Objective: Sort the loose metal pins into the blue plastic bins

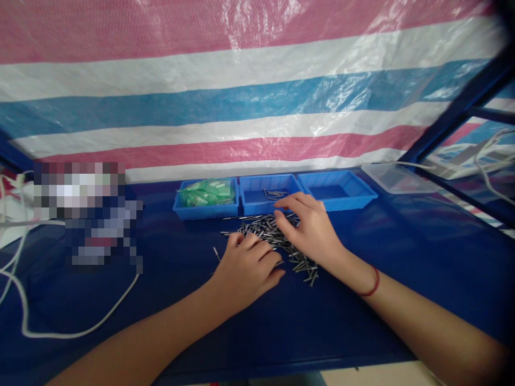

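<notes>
A heap of small thin metal pins (269, 231) lies on the dark blue table (402, 252) in front of three blue trays. My left hand (247, 268) rests at the heap's near left edge with its fingers curled down onto the pins; what they hold, if anything, is hidden. My right hand (309, 228) lies over the heap's right side, fingers stretched and spread on the pins. A red string circles my right wrist. One stray pin (216, 252) lies apart to the left.
The left blue tray (205, 199) holds green packets, the middle tray (267, 194) several pins, and the right tray (338, 190) looks bare. A clear lid (396, 178) sits at the right. A white cable (80, 327) loops on the left. A striped tarp hangs behind.
</notes>
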`<act>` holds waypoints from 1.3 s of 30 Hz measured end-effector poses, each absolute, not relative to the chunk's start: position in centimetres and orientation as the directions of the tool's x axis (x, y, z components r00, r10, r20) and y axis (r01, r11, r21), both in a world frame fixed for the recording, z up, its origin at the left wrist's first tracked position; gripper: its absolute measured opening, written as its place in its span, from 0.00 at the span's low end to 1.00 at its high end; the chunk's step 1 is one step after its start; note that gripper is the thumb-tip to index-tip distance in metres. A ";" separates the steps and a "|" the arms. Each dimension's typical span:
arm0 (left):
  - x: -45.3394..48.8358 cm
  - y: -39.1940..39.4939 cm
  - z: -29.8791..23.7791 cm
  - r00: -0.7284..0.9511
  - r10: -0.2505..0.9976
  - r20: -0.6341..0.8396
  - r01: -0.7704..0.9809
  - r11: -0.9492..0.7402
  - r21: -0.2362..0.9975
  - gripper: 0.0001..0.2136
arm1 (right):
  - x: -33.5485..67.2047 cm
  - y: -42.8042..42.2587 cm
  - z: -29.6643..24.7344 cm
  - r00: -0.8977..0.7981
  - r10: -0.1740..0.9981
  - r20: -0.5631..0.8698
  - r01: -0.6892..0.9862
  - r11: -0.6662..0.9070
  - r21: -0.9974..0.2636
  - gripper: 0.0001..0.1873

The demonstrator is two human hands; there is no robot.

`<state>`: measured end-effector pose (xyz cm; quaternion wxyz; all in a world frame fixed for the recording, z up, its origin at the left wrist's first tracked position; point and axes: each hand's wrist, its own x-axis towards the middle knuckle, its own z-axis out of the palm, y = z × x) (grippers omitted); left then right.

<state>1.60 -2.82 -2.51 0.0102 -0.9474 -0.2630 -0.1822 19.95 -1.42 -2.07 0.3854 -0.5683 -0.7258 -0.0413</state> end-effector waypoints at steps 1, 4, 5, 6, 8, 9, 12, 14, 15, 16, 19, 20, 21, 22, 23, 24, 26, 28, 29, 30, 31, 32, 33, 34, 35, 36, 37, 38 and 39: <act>1.6 -2.8 -2.5 0.794 0.500 0.345 0.508 -0.858 0.074 0.08 | 19.9 -1.4 -2.1 -0.061 0.795 0.604 0.856 0.353 -0.378 0.08; 1.5 -2.8 -2.6 0.797 0.509 0.326 0.522 -0.851 0.052 0.08 | 19.9 -1.4 -2.1 -0.077 0.806 0.587 0.853 0.358 -0.379 0.07; 1.5 -2.8 -2.7 0.798 0.507 0.324 0.523 -0.851 0.045 0.07 | 19.8 -1.5 -2.1 -0.084 0.810 0.580 0.850 0.362 -0.382 0.07; 1.6 -2.8 -2.8 0.800 0.504 0.325 0.522 -0.852 0.038 0.07 | 19.8 -1.5 -2.1 -0.093 0.815 0.573 0.844 0.369 -0.389 0.07; 1.7 -2.8 -2.9 0.800 0.501 0.331 0.522 -0.852 0.029 0.07 | 19.7 -1.6 -2.1 -0.115 0.822 0.557 0.827 0.390 -0.405 0.07; 1.8 -2.8 -3.0 0.796 0.504 0.336 0.526 -0.850 0.031 0.08 | 19.6 -1.7 -2.0 -0.126 0.825 0.550 0.817 0.402 -0.415 0.06; 2.0 -2.7 -2.9 0.767 0.529 0.363 0.544 -0.836 0.069 0.08 | 19.4 -2.1 -1.5 -0.159 0.826 0.541 0.774 0.444 -0.451 0.08; 2.0 -2.6 -2.7 0.739 0.551 0.387 0.557 -0.823 0.110 0.09 | 19.2 -2.3 -1.1 -0.187 0.824 0.534 0.717 0.487 -0.499 0.12; 1.9 -2.4 -2.6 0.724 0.564 0.397 0.562 -0.816 0.134 0.10 | 19.1 -2.5 -0.9 -0.205 0.827 0.524 0.682 0.505 -0.530 0.14; 1.8 -2.3 -2.5 0.709 0.580 0.402 0.568 -0.807 0.162 0.10 | 19.0 -2.6 -0.8 -0.223 0.832 0.508 0.649 0.516 -0.559 0.17; 1.3 -1.6 -2.2 0.659 0.640 0.396 0.589 -0.766 0.258 0.10 | 18.8 -2.8 -0.5 -0.273 0.853 0.445 0.604 0.512 -0.611 0.21; 1.1 -1.4 -2.2 0.644 0.658 0.390 0.595 -0.751 0.286 0.09 | 18.8 -2.8 -0.5 -0.289 0.857 0.427 0.600 0.510 -0.617 0.21; 1.0 -1.2 -2.3 0.632 0.671 0.386 0.597 -0.740 0.308 0.09 | 18.8 -2.8 -0.5 -0.300 0.859 0.414 0.598 0.508 -0.620 0.20; 0.9 -1.1 -2.3 0.623 0.679 0.388 0.595 -0.733 0.328 0.09 | 18.8 -2.7 -0.5 -0.306 0.862 0.404 0.596 0.505 -0.625 0.19; 0.8 -0.9 -2.4 0.613 0.685 0.394 0.591 -0.728 0.347 0.09 | 18.8 -2.7 -0.6 -0.309 0.864 0.397 0.595 0.501 -0.629 0.18; 0.8 -0.8 -2.5 0.601 0.689 0.405 0.584 -0.725 0.366 0.08 | 18.9 -2.7 -0.6 -0.307 0.869 0.389 0.597 0.494 -0.632 0.16; 0.7 -0.6 -2.7 0.574 0.697 0.430 0.568 -0.717 0.404 0.07 | 18.9 -2.6 -0.7 -0.296 0.882 0.368 0.613 0.471 -0.635 0.15; 0.7 -0.5 -2.8 0.547 0.710 0.444 0.556 -0.705 0.441 0.07 | 19.0 -2.5 -0.8 -0.296 0.895 0.335 0.628 0.446 -0.637 0.14; 0.7 -0.5 -2.9 0.535 0.718 0.445 0.553 -0.696 0.458 0.06 | 19.0 -2.5 -0.8 -0.299 0.901 0.313 0.633 0.433 -0.642 0.14; 0.7 -0.4 -2.9 0.523 0.727 0.445 0.552 -0.686 0.474 0.06 | 19.0 -2.5 -0.8 -0.302 0.907 0.294 0.634 0.421 -0.648 0.13; 0.7 -0.4 -2.9 0.509 0.737 0.444 0.552 -0.675 0.489 0.06 | 19.0 -2.4 -0.8 -0.298 0.913 0.280 0.636 0.409 -0.655 0.13; 0.7 -0.4 -3.0 0.495 0.748 0.442 0.553 -0.663 0.504 0.06 | 19.0 -2.4 -0.7 -0.287 0.919 0.268 0.637 0.393 -0.663 0.13; 0.7 -0.4 -3.0 0.480 0.759 0.440 0.555 -0.651 0.518 0.06 | 19.1 -2.3 -0.7 -0.266 0.927 0.263 0.639 0.374 -0.672 0.14; 0.7 -0.4 -3.0 0.465 0.770 0.436 0.561 -0.638 0.528 0.06 | 19.2 -2.3 -0.6 -0.238 0.935 0.263 0.641 0.355 -0.681 0.15; 0.7 -0.4 -2.9 0.452 0.780 0.432 0.572 -0.625 0.532 0.06 | 19.4 -2.2 -0.5 -0.207 0.942 0.266 0.641 0.336 -0.691 0.15; 0.8 -0.4 -2.9 0.443 0.789 0.427 0.586 -0.615 0.528 0.06 | 19.6 -2.1 -0.5 -0.175 0.947 0.270 0.637 0.318 -0.703 0.15; 0.8 -0.4 -2.9 0.440 0.794 0.420 0.603 -0.608 0.516 0.06 | 19.7 -2.0 -0.4 -0.148 0.951 0.272 0.628 0.303 -0.717 0.15; 0.8 -0.5 -2.8 0.442 0.795 0.416 0.621 -0.606 0.498 0.06 | 19.8 -2.0 -0.4 -0.126 0.953 0.275 0.611 0.293 -0.735 0.15; 0.9 -0.5 -2.8 0.446 0.792 0.416 0.635 -0.608 0.477 0.06 | 19.9 -1.9 -0.4 -0.110 0.955 0.275 0.588 0.286 -0.757 0.14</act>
